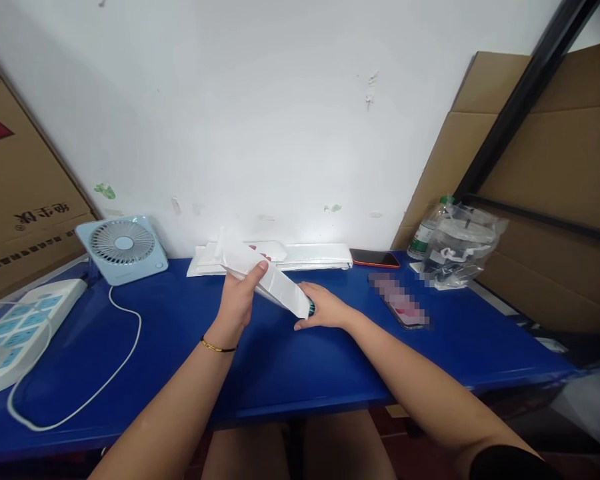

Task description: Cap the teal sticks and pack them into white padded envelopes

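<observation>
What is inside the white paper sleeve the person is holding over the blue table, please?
Only a dark teal tip shows at the lower mouth of the white paper sleeve, beside the right hand. The left hand grips the sleeve; the rest is covered by paper.

blue table (290,373), fan (123,248); phone (375,258) (red)

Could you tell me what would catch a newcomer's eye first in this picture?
Most striking is the long white paper sleeve held slantwise over the middle of the bright blue table, the left hand gripping its upper part and the right hand at its lower end, where something teal peeks out. At the back left stands a pale blue desk fan, its white cable looping across the table.
</observation>
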Tool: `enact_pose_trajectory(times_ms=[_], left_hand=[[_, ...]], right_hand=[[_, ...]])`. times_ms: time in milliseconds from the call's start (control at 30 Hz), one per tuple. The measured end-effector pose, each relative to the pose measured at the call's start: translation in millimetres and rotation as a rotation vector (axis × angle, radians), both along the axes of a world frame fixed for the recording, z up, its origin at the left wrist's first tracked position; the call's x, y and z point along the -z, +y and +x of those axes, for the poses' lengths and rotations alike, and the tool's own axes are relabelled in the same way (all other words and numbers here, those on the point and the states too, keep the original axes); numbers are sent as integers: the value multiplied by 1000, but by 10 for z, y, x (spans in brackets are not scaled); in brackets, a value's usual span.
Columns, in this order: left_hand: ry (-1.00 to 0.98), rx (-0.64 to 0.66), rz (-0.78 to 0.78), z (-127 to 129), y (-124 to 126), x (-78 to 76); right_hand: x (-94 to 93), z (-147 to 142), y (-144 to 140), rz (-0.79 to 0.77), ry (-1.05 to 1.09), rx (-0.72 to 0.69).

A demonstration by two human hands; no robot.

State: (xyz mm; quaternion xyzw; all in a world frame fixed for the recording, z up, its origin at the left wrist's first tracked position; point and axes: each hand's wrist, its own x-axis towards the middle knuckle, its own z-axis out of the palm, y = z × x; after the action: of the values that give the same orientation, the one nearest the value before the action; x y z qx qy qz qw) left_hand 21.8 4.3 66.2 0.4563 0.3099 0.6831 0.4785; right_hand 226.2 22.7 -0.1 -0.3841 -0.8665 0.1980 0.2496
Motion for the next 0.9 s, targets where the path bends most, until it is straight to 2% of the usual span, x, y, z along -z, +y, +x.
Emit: enact_pose_trajectory(times_ms=[300,533,800,900], left_hand=[[108,-24,71,-202,-99,-460],[279,-55,127,-300,-193,-734],[359,-84,190,-385,-300,-1103],[413,-110,216,-418,-275,-1173]], right_hand=[[-31,-23,-31,46,-97,27],[-26,-17,-54,48,-177,40],[5,7,-54,48,-209,14],[-2,12,-61,39,-229,-14]])
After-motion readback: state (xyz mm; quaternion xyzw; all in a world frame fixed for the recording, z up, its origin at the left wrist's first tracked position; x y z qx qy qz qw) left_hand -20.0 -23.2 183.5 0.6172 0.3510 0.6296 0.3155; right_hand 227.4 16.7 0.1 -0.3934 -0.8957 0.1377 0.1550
